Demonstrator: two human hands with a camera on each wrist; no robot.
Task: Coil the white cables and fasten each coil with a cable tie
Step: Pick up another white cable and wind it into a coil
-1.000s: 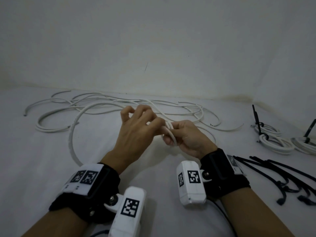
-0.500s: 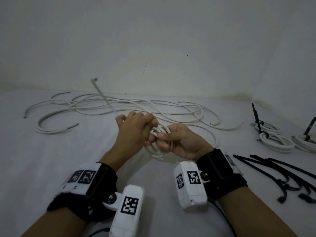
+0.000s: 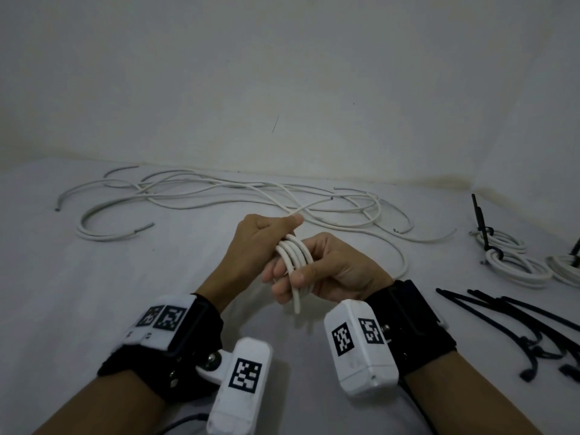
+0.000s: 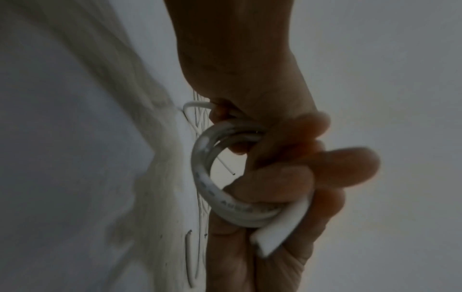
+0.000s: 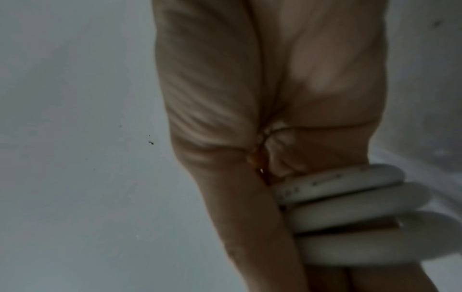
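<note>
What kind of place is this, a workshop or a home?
Hard to tell; probably a bare room corner set up for recording. Only plain white walls, a white surface with loose white cables and black cable ties show.

The coil [image 3: 293,257] is sitting between both hands, above the bench [image 3: 94,293]. Behind it the loose cables [image 3: 219,196] are lying spread out — the tied coils [image 3: 514,262] are lying far right, the cable ties [image 3: 514,321] just before them.

A bare indoor corner, its kind unclear: plain pale walls [image 3: 282,73] meet a white cloth-covered surface [image 3: 94,293] strewn with loose white cables [image 3: 219,189], tied coils [image 3: 508,262] and black cable ties [image 3: 518,321], suggesting a makeshift work spot.
</note>
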